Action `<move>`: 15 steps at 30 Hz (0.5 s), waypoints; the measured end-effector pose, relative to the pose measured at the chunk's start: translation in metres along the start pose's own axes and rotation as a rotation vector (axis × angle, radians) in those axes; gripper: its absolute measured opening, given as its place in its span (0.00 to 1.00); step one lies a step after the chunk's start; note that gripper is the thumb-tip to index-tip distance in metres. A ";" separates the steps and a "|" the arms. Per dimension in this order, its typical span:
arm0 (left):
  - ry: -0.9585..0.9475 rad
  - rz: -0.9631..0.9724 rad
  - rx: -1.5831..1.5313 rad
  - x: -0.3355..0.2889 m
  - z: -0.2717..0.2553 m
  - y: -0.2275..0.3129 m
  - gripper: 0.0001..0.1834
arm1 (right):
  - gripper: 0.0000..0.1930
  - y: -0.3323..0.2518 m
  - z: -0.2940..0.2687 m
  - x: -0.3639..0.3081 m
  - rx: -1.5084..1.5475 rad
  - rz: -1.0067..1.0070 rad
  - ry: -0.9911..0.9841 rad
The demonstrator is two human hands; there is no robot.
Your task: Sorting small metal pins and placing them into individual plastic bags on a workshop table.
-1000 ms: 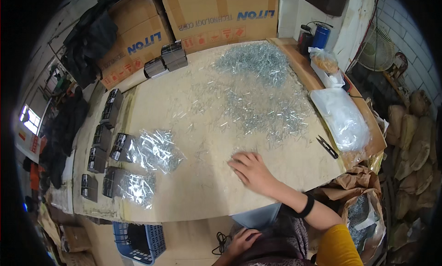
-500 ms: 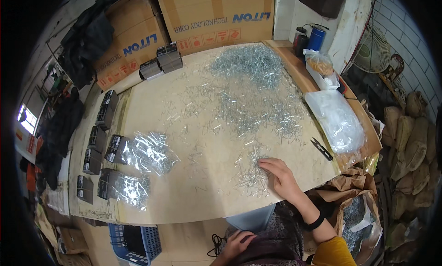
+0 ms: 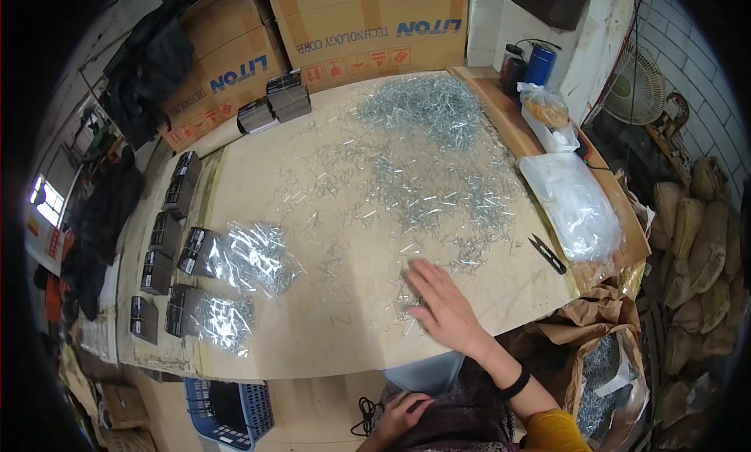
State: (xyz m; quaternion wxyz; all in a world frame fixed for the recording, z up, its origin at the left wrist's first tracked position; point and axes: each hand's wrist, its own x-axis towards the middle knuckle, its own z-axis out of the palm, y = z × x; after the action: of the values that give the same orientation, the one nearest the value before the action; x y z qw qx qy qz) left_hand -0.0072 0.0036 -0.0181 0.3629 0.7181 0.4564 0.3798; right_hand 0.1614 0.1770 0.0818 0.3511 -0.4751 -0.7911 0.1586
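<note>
Many metal pins (image 3: 422,108) lay at twelve o'clock from the right hand (image 3: 440,305), some at nine. Its fingers were extended, thumb apart, no hold visible; the half-curled left hand (image 3: 405,413), near seven, had unclear grip. Gathering seemed the step; next called for low, gentle fingers.

I observe moderate, fairly even light on the table (image 3: 289,342). A soft-edged shadow darkens its near middle. The window (image 3: 48,202) at far left is a burnt-out, bluish-white patch. Strong glare marks the clear bags (image 3: 256,258); weaker highlights streak the plastic pack (image 3: 573,206) at right. Loose wires (image 3: 422,202) return small, hard glints and merge into fine texture in the far pile (image 3: 426,108). The sacks (image 3: 704,241) lie in dimmer light. Wide-angle distortion bows the table edges; black vignetting closes the corners. Detail softens toward the rim.
</note>
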 end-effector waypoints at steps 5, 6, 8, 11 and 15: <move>-0.017 -0.033 -0.011 0.002 0.000 0.004 0.07 | 0.30 0.003 0.015 0.024 -0.213 -0.040 0.023; -0.022 -0.026 -0.002 0.004 -0.002 0.009 0.07 | 0.30 0.006 0.016 0.023 -0.170 -0.074 -0.057; -0.028 -0.015 0.008 0.006 -0.003 0.011 0.07 | 0.30 0.006 0.012 0.017 -0.130 -0.108 -0.134; -0.030 -0.004 0.055 0.001 -0.005 0.010 0.07 | 0.24 -0.003 0.002 -0.008 -0.024 -0.159 -0.183; -0.049 -0.015 0.033 0.003 -0.004 0.010 0.06 | 0.28 0.006 -0.022 -0.030 0.479 0.113 -0.083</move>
State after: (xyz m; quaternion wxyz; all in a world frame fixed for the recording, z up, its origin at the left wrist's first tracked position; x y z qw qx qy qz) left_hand -0.0063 0.0041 -0.0068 0.3648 0.7297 0.4589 0.3519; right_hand 0.1897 0.1519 0.0817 0.4114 -0.4150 -0.7168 0.3803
